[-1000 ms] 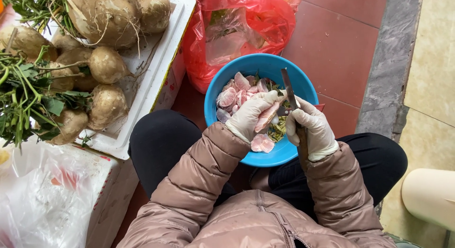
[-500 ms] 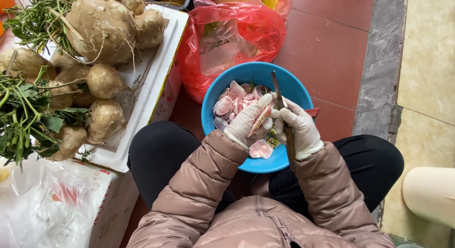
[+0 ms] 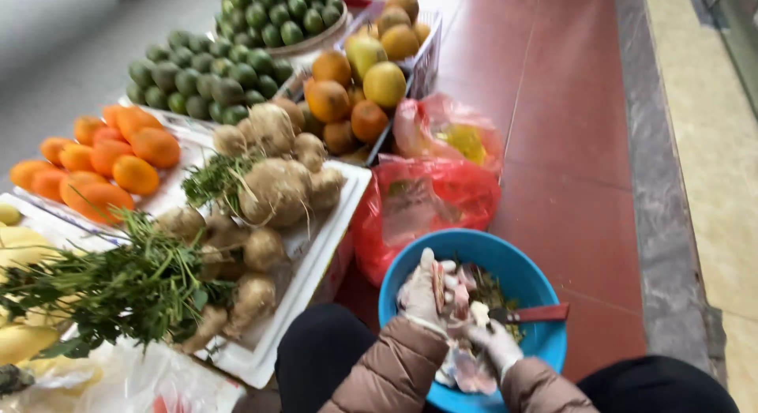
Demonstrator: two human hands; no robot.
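White gloves cover both hands over a blue bowl [image 3: 410, 283] on the person's lap, at six o'clock in the view. To the left, a white tray [image 3: 316, 259] carries pale brown roots [image 3: 272, 192] and green leafy stems [image 3: 118, 287]. The left hand [image 3: 422, 290] is raised, fingers pointing to twelve o'clock, closed on a pinkish piece of meat [image 3: 439, 285] whose long axis stands nearly upright. The right hand [image 3: 493, 342], just beside it, grips a knife [image 3: 525, 313]; its red handle lies almost level, pointing to three o'clock. Pale meat scraps [image 3: 470, 369] lie below the hands.
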